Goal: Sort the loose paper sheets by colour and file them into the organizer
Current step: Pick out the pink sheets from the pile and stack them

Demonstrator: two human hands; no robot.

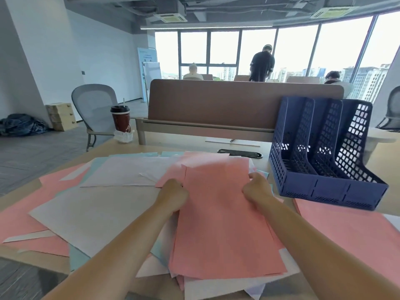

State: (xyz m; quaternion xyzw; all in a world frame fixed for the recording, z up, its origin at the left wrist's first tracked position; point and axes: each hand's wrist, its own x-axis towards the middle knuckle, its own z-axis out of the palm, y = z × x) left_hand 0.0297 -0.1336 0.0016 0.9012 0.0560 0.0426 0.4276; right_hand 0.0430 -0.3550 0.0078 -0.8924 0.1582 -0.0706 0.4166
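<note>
Gathering of pink paper, judged an early stage of the sort.

Item 1: pink stack (pixel 225 224), lying on top of the mixed spread at the middle of the desk (pixel 151 142). It was held at both long edges. The left hand (pixel 173 192) was curled against the left edge and the right hand (pixel 256 189) was curled round the right edge.

Item 2: organizer (pixel 324 156), blue, with three slots. It stood at the right of the desk, just beside the stack. No paper showed in any slot, so filing appeared not yet begun.

Item 3: white sheets (pixel 91 215) and pale blue sheets (pixel 76 256), lying loose and overlapping to the left, mixed with further pink ones. These were left to sort.

Item 4: second pink pile (pixel 350 230), at the right, with its far edge under the organizer's front.

Item 5: cup (pixel 120 119), at the far left corner of the desk, well apart from the paper.

Not determined: both hands' fingertips were tucked out of sight, so the number of sheets gripped could not be told. The lower layers of the spread were covered. The slot floors showed only in part, and the second pile ran off the frame edge.
</note>
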